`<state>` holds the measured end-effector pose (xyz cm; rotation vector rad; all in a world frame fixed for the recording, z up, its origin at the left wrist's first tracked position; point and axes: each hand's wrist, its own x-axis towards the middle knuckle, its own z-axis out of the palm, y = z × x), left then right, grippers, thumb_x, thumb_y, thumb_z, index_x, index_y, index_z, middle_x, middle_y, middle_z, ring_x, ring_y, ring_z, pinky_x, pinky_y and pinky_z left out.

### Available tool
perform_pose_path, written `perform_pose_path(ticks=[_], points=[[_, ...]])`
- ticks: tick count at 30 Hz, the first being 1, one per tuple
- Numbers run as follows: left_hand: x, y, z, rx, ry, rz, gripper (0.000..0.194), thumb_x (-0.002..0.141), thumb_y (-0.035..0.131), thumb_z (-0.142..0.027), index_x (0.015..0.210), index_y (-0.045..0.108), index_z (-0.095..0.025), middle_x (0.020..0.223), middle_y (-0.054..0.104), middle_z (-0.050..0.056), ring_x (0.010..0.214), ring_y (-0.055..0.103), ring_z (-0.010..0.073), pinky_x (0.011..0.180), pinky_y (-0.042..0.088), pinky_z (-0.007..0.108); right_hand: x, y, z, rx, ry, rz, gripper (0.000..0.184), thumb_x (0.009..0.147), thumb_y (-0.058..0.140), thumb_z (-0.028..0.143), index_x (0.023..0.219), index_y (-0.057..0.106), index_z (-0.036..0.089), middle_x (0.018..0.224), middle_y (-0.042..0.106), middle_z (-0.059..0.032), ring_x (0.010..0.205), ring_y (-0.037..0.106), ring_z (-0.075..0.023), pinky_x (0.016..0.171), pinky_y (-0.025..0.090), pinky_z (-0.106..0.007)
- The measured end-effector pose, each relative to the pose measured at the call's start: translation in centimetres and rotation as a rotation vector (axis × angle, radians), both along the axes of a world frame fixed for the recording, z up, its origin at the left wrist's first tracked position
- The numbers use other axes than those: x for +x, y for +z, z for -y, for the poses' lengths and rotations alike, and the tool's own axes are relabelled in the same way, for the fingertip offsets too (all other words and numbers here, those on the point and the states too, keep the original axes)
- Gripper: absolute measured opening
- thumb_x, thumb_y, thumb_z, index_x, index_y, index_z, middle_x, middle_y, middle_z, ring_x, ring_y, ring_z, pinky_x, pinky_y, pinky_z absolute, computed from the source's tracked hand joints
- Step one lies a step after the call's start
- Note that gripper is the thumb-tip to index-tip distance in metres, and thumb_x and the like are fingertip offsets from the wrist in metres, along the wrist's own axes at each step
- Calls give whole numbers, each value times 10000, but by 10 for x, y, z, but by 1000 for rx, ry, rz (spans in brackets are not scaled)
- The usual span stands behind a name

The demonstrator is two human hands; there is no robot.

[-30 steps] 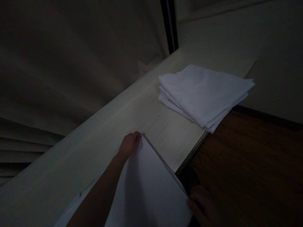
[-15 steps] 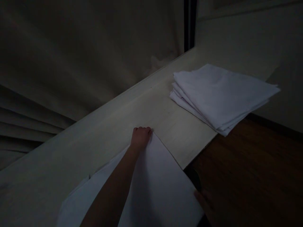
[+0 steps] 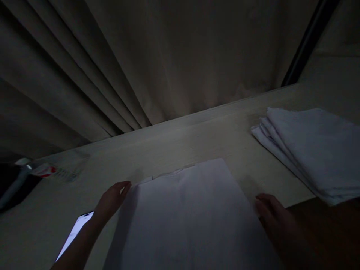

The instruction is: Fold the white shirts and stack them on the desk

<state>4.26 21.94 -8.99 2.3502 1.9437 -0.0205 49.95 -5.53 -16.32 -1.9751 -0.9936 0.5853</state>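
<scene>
A white folded cloth (image 3: pixel 180 217) lies in front of me on the pale table, its far edge slightly uneven. My left hand (image 3: pixel 112 200) is at the cloth's far left corner, thumb and fingertips pinched together on its edge. At the right side edge is my right hand (image 3: pixel 272 213), its fingers curled in against the cloth; the dim light hides part of the grip. A stack of similar white cloths (image 3: pixel 323 150) lies to the right, overhanging the table's near edge.
A phone (image 3: pixel 75 232) with a lit screen lies beside my left forearm. On the far left are a clear bottle (image 3: pixel 53 170) with a red and white label and a dark object (image 3: pixel 17 187). Curtains (image 3: pixel 180 60) hang behind the table (image 3: pixel 191 138). Dark floor shows at lower right.
My view has turned left. The left hand has moved from the cloth's far right corner to its far left one. The right hand has come further into view along the right edge.
</scene>
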Motion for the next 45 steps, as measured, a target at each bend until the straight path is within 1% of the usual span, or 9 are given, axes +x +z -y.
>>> perform_pose_path(ticks=[3,7,12,18,22,27,34,39,45], points=[[-31,-19,-10,-81,-96,22,539,864,305,-506,1156,602,-164,1233,628,131,1126,584,265,990,434,386,-14,19,-74,66,200,67,328,869,452,468,991,604,204,1000,674,-84,900,637,-214,787,518,-336],[-15,-39,-25,-99,-244,68,514,875,322,-502,1150,608,-175,1254,614,131,1154,563,252,1013,409,377,-35,21,-168,124,484,324,328,882,472,393,1076,621,173,1129,632,-111,1066,571,-221,969,423,-371],[4,-45,-36,-91,-311,158,310,802,499,-405,981,650,-201,1097,647,116,1033,583,262,909,432,393,-41,5,-231,-63,639,544,412,850,548,366,1188,606,138,1246,576,-157,1177,506,-267,1022,362,-410],[2,-44,-37,-243,-235,383,162,778,506,-358,866,555,-231,824,647,6,765,600,170,693,428,281,-34,6,-232,-78,696,461,302,849,545,352,1011,701,151,988,669,-119,918,614,-215,857,457,-340],[-1,-42,-41,-283,-263,418,194,776,516,-405,733,532,-216,690,588,-17,665,554,156,621,381,267,-30,13,-227,-118,735,381,313,822,576,364,1022,697,156,989,675,-110,897,624,-209,837,467,-332],[-2,-40,-43,-228,-368,397,262,810,475,-425,778,620,-209,840,646,39,811,594,188,746,414,298,-29,12,-226,-99,773,378,316,827,564,326,1083,670,175,1039,659,-97,927,614,-204,865,463,-346],[-4,-46,-46,-227,-241,457,193,760,496,-391,762,546,-205,697,568,-9,685,546,164,636,390,268,-33,8,-227,-94,742,454,175,805,563,249,901,679,161,933,635,-87,849,594,-185,806,460,-317],[0,-46,-47,-273,-281,439,219,741,530,-416,821,566,-215,702,556,-28,674,529,150,632,379,255,-31,8,-230,-142,733,422,230,756,601,253,962,654,165,997,624,-87,904,588,-188,837,447,-305],[2,-46,-49,-293,-307,381,219,747,530,-393,766,603,-188,755,609,20,731,565,174,677,389,271,-26,5,-238,-232,741,397,175,729,591,281,853,652,173,905,649,-73,829,592,-192,762,446,-297]])
